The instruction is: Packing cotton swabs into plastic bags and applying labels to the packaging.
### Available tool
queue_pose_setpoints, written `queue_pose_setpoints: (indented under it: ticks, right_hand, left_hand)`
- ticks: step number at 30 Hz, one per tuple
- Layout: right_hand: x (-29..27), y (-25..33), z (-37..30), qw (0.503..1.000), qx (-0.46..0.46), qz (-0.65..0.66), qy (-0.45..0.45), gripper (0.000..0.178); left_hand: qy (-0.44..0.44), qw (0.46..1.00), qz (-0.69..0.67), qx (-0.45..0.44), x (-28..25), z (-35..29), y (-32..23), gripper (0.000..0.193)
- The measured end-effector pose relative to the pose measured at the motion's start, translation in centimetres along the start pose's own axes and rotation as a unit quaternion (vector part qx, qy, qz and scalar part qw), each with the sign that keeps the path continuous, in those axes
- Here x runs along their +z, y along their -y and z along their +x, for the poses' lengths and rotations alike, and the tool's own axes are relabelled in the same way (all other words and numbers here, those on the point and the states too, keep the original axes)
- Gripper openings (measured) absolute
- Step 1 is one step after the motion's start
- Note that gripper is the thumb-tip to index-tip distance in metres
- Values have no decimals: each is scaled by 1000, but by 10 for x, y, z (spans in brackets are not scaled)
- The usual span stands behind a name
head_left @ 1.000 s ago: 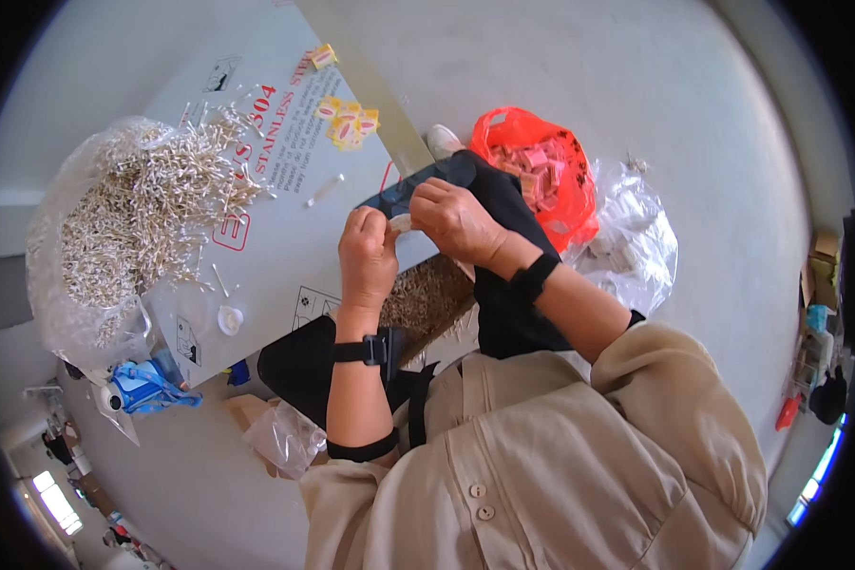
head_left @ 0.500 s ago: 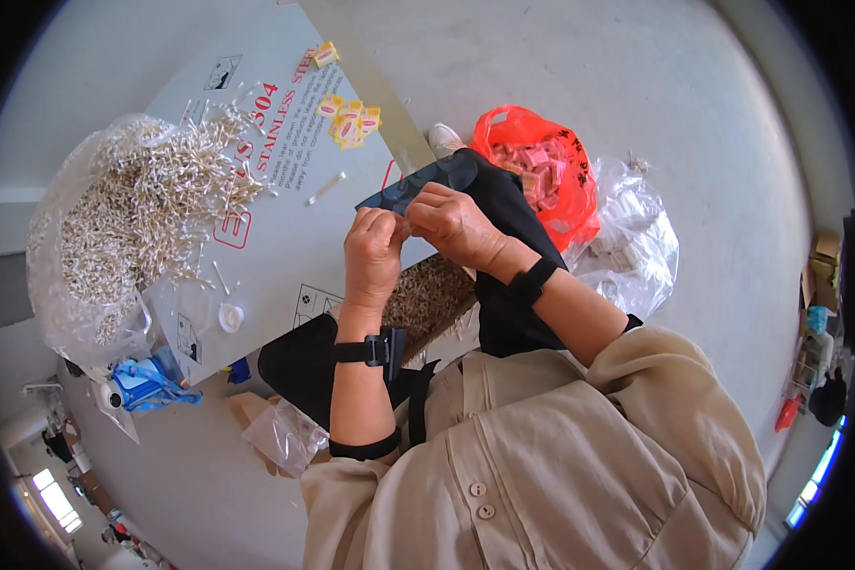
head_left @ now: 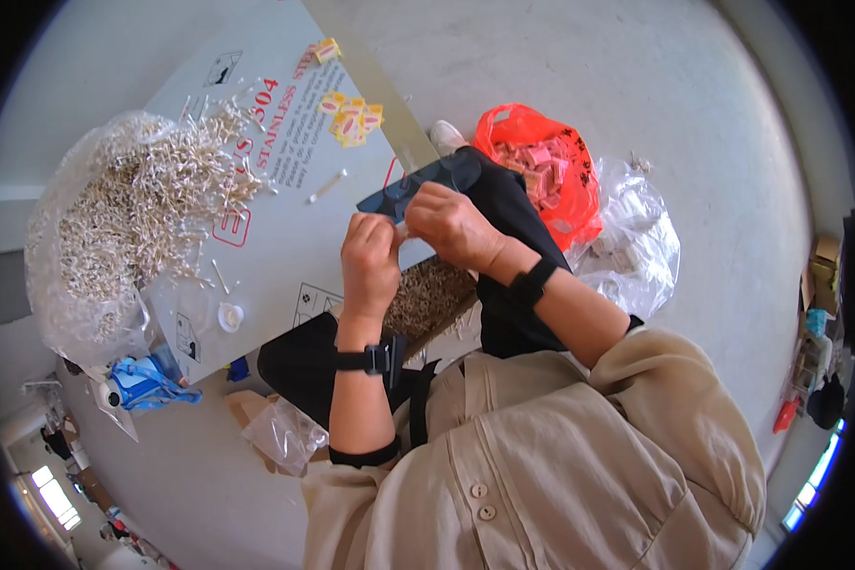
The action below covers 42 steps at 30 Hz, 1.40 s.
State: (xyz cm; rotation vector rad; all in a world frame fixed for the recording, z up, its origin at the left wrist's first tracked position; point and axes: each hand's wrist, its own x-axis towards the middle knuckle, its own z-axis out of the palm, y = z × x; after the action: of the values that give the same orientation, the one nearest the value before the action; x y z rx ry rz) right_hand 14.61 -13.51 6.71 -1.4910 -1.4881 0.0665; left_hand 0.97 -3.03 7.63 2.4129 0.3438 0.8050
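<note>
At the centre of the frame, the left hand (head_left: 370,256) and the right hand (head_left: 451,228) pinch in narrow grip one pale piece (head_left: 403,231), mostly hidden.

Shirt (head_left: 560,456): beige, with two round buttons (head_left: 483,502)
Sleeves (head_left: 670,380): full, same beige
Left wrist strap (head_left: 352,361): black, buckled
Right wrist strap (head_left: 533,281): black
Elbow bands (head_left: 364,457): black
Trousers (head_left: 509,318): black
Shoe (head_left: 446,138): white

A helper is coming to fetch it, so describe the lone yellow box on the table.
Find the pale grey table bearing a big heap of cotton swabs. Near its right edge, toward the picture's top, lies a small yellow-and-white box. It sits alone, farther off than the cluster of similar boxes.
</note>
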Motion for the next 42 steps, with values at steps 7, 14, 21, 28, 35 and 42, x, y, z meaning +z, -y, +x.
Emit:
queue_pose_setpoints:
  ticks: [7,14,21,28,35,42]
  right_hand:
    - [4,1,-3,999,39,10,23,14]
    - [0,-1,-4,997,57,13,44,13]
    - [1,-2,-4,997,61,25,49,13]
    - [0,0,-3,997,31,-21,62,15]
    - [1,-4,-1,999,-22,3,47,14]
    - [1,-3,-5,997,2,-29,72,15]
  left_hand:
    - [16,999,-8,-35,-5,2,6,18]
    - [23,997,-39,-60,-2,3,-3,21]
    - [23,995,-48,-87,5,-5,9,25]
    - [10,997,-44,-55,3,-5,6,21]
    - [43,998,-30,-36,-1,-2,7,22]
    - [44,994,-56,-84,-4,-8,6,23]
